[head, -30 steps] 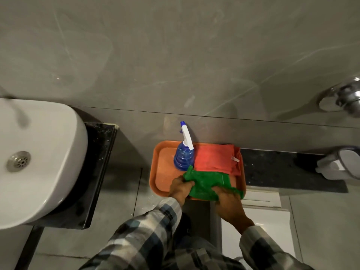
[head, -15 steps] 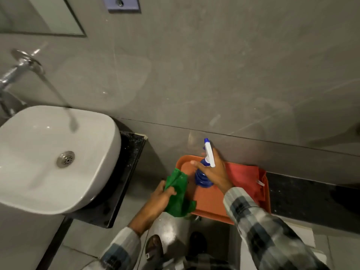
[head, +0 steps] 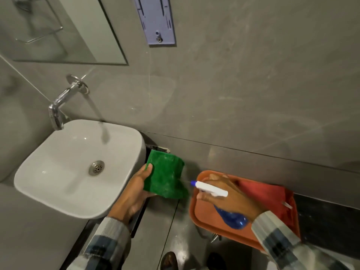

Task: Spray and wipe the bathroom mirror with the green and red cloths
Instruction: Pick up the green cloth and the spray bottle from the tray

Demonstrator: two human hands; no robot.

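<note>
My left hand [head: 134,193] holds the folded green cloth [head: 165,174] up beside the sink's right edge. My right hand [head: 229,197] grips the blue spray bottle [head: 231,219] above the orange tray [head: 196,211], tilted, with its white nozzle [head: 210,189] pointing left at the green cloth from a short gap. The red cloth [head: 266,197] lies in the tray behind my right hand. The mirror [head: 64,30] hangs on the grey wall at the upper left.
A white basin [head: 58,172] sits at the left under a chrome tap [head: 62,102]. A lilac holder [head: 155,20] is fixed to the wall above. The tray rests on a dark ledge [head: 327,217]. My shoes [head: 169,260] show on the floor below.
My left hand lifted the green cloth off the tray and up toward the sink. My right hand took the spray bottle, raised it and tipped its nozzle toward the cloth. The view rose toward the mirror.
</note>
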